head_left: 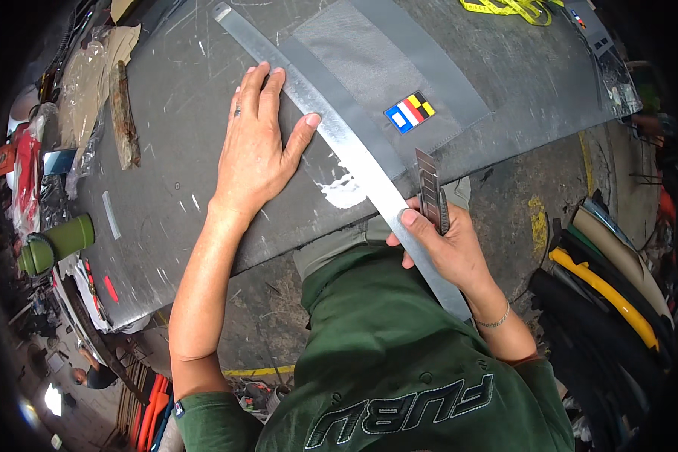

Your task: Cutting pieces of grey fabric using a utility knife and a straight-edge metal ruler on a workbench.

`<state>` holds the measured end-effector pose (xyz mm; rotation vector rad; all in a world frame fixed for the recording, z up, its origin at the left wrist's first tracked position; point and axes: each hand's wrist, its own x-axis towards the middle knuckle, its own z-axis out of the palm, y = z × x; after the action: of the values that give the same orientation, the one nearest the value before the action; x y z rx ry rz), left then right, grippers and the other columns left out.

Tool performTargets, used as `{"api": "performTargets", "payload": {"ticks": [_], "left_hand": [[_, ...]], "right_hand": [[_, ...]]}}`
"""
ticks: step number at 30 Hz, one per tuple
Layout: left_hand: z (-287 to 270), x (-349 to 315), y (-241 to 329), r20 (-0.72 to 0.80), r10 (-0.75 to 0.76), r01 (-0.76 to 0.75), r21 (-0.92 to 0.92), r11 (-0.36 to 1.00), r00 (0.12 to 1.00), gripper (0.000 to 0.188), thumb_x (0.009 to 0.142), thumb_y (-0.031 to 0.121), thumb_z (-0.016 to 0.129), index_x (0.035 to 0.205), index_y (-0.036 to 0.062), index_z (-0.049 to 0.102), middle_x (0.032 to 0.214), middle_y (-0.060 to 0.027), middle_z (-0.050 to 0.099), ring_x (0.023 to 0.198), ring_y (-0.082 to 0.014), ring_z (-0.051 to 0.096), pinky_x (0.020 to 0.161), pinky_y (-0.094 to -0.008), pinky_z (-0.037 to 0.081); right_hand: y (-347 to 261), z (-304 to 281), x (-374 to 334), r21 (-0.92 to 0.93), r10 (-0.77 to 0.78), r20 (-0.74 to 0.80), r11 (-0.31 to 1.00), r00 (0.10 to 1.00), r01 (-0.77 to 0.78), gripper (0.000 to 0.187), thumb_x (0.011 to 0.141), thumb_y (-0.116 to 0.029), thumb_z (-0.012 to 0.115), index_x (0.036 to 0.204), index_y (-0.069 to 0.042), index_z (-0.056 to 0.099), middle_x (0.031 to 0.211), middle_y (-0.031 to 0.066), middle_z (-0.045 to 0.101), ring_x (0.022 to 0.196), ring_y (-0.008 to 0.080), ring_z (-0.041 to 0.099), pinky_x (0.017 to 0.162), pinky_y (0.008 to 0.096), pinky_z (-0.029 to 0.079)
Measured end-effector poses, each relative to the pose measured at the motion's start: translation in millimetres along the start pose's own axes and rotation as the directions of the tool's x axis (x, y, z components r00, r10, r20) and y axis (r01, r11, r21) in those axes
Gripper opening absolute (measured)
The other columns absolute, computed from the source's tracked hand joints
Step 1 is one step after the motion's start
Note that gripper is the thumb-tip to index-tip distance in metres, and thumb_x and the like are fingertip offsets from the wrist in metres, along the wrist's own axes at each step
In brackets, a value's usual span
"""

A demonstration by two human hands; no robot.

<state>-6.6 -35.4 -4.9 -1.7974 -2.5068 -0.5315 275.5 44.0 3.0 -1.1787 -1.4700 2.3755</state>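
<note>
A long metal ruler (354, 149) lies diagonally over the dark work table (166, 143), its near end sticking out past the edge toward my body. My left hand (255, 162) is spread flat on the table, fingertips and thumb touching the ruler's left edge. My right hand (459, 248) grips the ruler near the table's edge, thumb on top. That same hand holds a snap-off utility knife (430, 188), its blade pointing up and away from me. Right of the ruler lies a grey fabric panel (354, 45) with a small colourful rectangular patch (410, 113).
A yellow tape measure (512, 7) lies at the far edge. On the left are a wooden stick (123, 113), brown paper (90, 83) and a green bottle (64, 242). Rolls of material (606, 290) stand at the right. Another person (94, 373) is at lower left.
</note>
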Motion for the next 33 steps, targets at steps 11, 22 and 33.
{"api": "performTargets", "payload": {"ticks": [11,22,33], "left_hand": [[-2.2,-1.2,4.3,0.017,-0.035,0.036,-0.004,0.999,0.999,0.075,0.100,0.050,0.063,0.153,0.0006,0.043,0.160,-0.0262,0.036,0.150,-0.0433,0.033,0.122,-0.0513,0.032],[-5.0,0.7,4.2,0.059,-0.063,0.064,-0.012,0.998,0.996,0.082,0.098,0.054,0.065,0.154,0.0001,0.042,0.162,-0.0278,0.032,0.153,-0.0444,0.028,0.124,-0.0528,0.029],[-4.4,1.4,5.9,0.064,-0.072,0.073,-0.012,0.997,0.995,0.087,0.096,0.056,0.066,0.154,-0.0040,0.039,0.161,-0.0295,0.033,0.153,-0.0450,0.028,0.125,-0.0524,0.028]], "right_hand": [[1.7,0.2,-2.0,0.032,0.003,-0.037,0.999,0.999,-0.002,0.027,0.104,-0.025,0.066,0.115,0.000,0.067,0.082,0.0122,0.075,0.057,0.0123,0.066,0.052,0.0267,0.053],[5.3,2.4,-0.5,0.072,0.009,-0.034,0.997,0.999,-0.007,0.027,0.104,-0.022,0.066,0.116,0.002,0.066,0.086,0.0131,0.075,0.061,0.0135,0.069,0.051,0.0271,0.054],[4.3,0.9,1.4,0.040,-0.038,-0.025,0.998,0.999,0.039,0.026,0.104,-0.022,0.066,0.113,0.003,0.065,0.087,0.0120,0.074,0.069,0.0150,0.073,0.051,0.0279,0.057]]}}
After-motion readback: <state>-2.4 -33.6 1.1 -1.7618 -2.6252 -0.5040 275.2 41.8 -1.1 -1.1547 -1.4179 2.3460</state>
